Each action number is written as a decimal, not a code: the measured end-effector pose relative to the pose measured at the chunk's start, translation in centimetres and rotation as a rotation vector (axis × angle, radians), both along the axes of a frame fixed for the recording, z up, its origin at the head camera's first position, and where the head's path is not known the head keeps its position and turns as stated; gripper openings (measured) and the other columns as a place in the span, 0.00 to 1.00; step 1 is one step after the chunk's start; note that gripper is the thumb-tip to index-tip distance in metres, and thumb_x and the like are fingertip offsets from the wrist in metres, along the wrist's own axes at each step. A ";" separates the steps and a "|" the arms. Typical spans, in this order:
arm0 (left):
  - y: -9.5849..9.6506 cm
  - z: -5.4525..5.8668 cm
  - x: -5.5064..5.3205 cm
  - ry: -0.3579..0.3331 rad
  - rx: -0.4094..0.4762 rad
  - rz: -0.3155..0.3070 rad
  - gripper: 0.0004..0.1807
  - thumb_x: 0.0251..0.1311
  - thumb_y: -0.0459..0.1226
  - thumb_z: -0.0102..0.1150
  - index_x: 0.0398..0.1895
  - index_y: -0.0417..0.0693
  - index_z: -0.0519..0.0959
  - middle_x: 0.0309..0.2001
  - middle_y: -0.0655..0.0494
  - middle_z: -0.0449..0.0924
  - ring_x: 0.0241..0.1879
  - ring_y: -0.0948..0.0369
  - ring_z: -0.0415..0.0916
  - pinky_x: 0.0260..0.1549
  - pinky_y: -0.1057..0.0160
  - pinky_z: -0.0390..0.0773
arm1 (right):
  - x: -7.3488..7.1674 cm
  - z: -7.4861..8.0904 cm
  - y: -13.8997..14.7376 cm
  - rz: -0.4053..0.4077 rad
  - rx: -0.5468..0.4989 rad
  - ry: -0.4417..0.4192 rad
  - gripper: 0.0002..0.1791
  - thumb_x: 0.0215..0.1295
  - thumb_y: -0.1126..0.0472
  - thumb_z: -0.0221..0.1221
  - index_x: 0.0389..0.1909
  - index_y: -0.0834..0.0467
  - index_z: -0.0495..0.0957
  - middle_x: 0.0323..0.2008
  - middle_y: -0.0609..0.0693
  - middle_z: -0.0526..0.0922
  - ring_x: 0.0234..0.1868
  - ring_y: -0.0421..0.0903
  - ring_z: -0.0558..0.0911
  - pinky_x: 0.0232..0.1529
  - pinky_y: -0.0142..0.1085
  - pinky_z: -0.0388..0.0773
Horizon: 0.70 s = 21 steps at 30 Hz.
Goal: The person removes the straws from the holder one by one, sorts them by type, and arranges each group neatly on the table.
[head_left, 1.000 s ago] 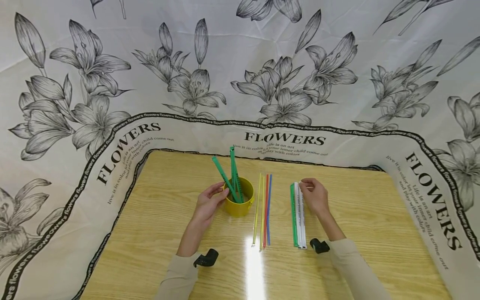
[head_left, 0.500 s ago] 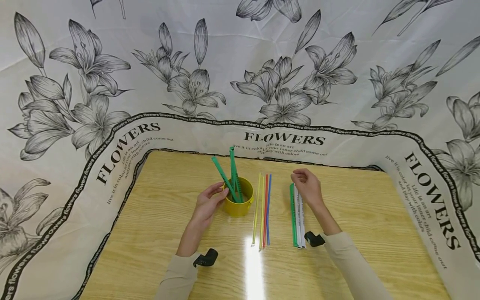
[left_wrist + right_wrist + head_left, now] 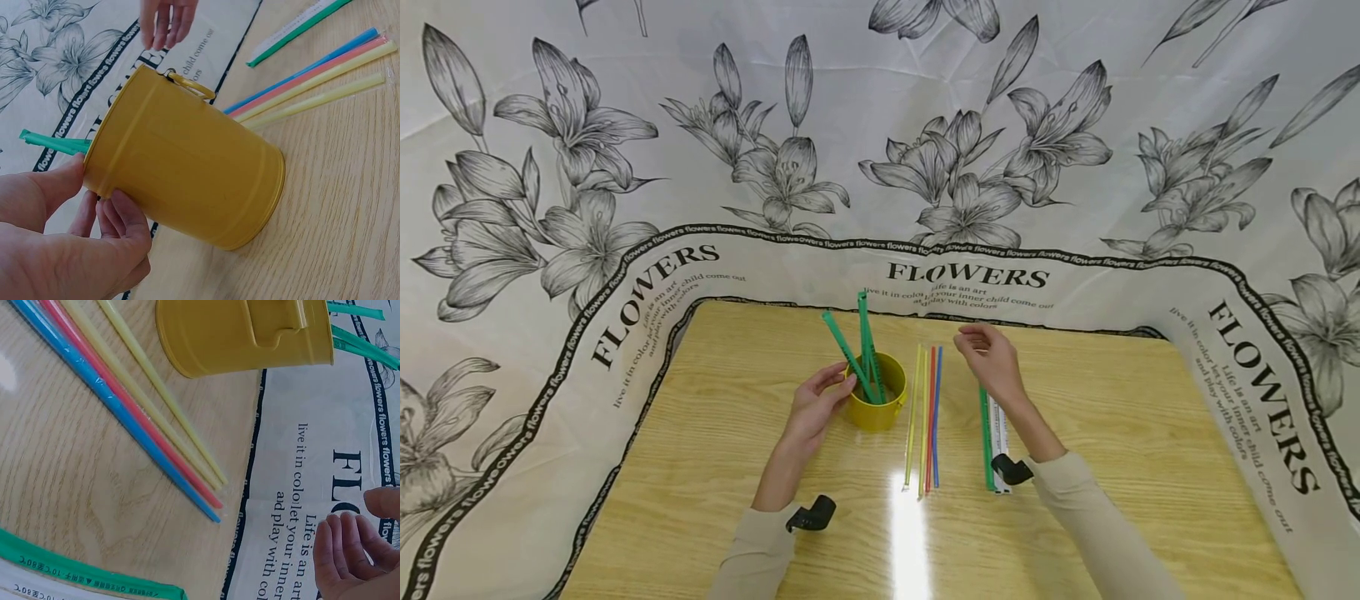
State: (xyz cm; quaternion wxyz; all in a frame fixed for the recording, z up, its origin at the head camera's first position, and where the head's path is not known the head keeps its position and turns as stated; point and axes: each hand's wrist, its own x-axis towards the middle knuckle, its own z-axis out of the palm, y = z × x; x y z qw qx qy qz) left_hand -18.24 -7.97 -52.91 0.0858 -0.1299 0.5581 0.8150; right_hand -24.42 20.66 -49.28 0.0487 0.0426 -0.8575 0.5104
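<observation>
My left hand [image 3: 812,408] holds the yellow bucket [image 3: 187,156] by its rim, thumb at the top edge and fingers against the outer wall. Green-wrapped straws [image 3: 850,357] lean out of the bucket. To its right lie clear-wrapped straws: two yellow straws [image 3: 913,417], a red straw [image 3: 932,392] and a blue straw [image 3: 938,417]. Over the table's far part, between these and the paper-wrapped straws, hovers my right hand [image 3: 991,358], fingers loosely bent and nothing in them. A green-wrapped straw [image 3: 87,572] and white-wrapped straws [image 3: 1000,433] lie beneath my right forearm, partly hidden by it.
A wooden table [image 3: 700,467] carries everything. A white cloth [image 3: 820,275] printed with flowers and lettering hangs along its back and sides. Each wrist wears a black camera mount; the left mount [image 3: 812,513] sits at the sleeve's edge.
My right hand has left the top end of the white-wrapped straws and moved left and away from me, toward the coloured straws. The left hand and the bucket stay put.
</observation>
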 end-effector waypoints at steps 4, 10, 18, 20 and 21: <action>-0.1 0.0 -0.1 0.001 0.008 -0.003 0.23 0.70 0.31 0.64 0.66 0.38 0.76 0.57 0.46 0.69 0.45 0.64 0.77 0.54 0.63 0.79 | 0.0 0.4 -1.0 0.021 -0.020 0.014 0.18 0.76 0.60 0.60 0.58 0.68 0.77 0.52 0.64 0.82 0.54 0.58 0.81 0.59 0.49 0.79; -0.1 0.0 -0.1 -0.001 0.009 -0.004 0.23 0.70 0.31 0.63 0.67 0.39 0.75 0.58 0.46 0.68 0.46 0.64 0.76 0.60 0.58 0.77 | 0.1 0.7 -2.7 0.066 -0.064 0.023 0.19 0.76 0.59 0.61 0.59 0.66 0.77 0.52 0.62 0.81 0.55 0.56 0.81 0.59 0.46 0.79; -0.2 0.0 0.1 0.008 0.014 -0.011 0.23 0.70 0.30 0.63 0.67 0.37 0.75 0.57 0.46 0.68 0.45 0.64 0.77 0.57 0.60 0.78 | 0.3 0.9 -4.9 0.127 -0.140 0.047 0.17 0.74 0.61 0.62 0.58 0.65 0.78 0.51 0.61 0.82 0.54 0.55 0.81 0.59 0.46 0.79; -0.2 0.0 0.0 0.011 0.019 -0.014 0.23 0.70 0.30 0.63 0.67 0.37 0.75 0.57 0.46 0.69 0.45 0.64 0.76 0.54 0.64 0.79 | 0.4 1.0 -5.4 0.140 -0.154 0.051 0.17 0.74 0.62 0.62 0.58 0.65 0.77 0.51 0.61 0.82 0.54 0.56 0.81 0.59 0.46 0.79; -0.2 -0.1 0.0 0.012 0.021 -0.016 0.23 0.70 0.30 0.63 0.67 0.37 0.75 0.57 0.46 0.69 0.45 0.64 0.76 0.52 0.65 0.79 | 0.4 1.0 -5.6 0.146 -0.157 0.053 0.17 0.74 0.62 0.62 0.58 0.66 0.77 0.52 0.62 0.81 0.54 0.56 0.81 0.58 0.46 0.79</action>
